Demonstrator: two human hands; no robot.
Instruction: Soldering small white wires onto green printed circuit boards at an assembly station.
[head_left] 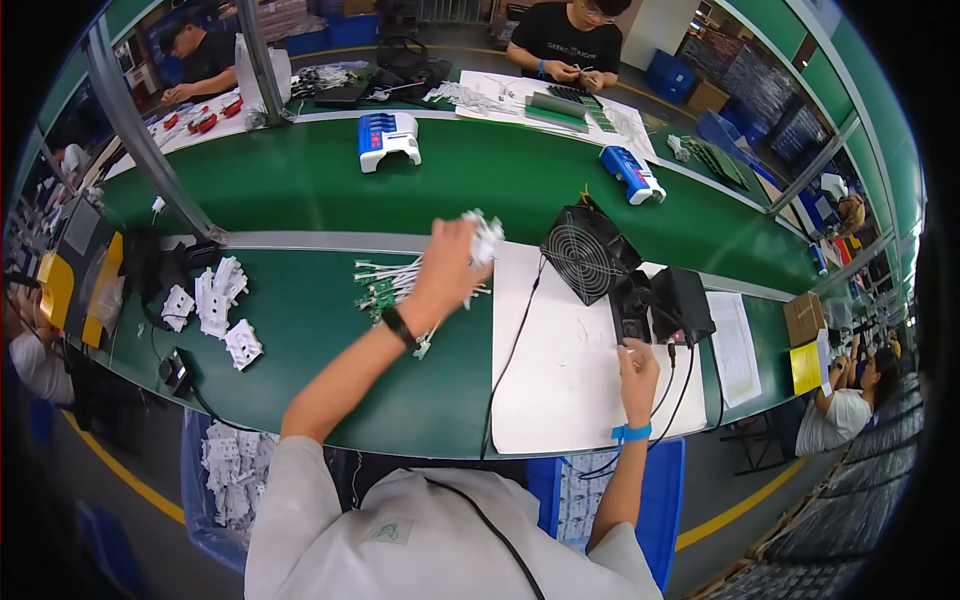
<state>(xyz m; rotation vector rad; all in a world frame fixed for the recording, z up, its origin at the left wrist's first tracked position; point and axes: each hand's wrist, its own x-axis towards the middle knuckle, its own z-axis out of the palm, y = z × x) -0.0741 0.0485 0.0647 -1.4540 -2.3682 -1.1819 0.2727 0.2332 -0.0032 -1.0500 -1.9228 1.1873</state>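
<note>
My left hand (447, 268), with a black band at its wrist, is closed around a clump of small white plastic pieces (485, 236) over the far edge of the bench. Beneath that hand lies a pile of white cables with small green boards (382, 288), partly covered by my forearm. My right hand (638, 378), wearing a blue wrist strap (630, 433), has its fingers pinched together above the white sheet (550, 385). Whatever they hold is too small to make out. Just beyond those fingers are a black box (683, 305) with a red light and an open black holder (631, 308).
A black fan (590, 254) stands on the sheet. White plastic housings (218, 298) and a small black device (176, 370) lie at left. Blue-and-white units (388, 142) sit on the green belt (300, 190). A bin of white parts (235, 475) is below. Co-workers sit around.
</note>
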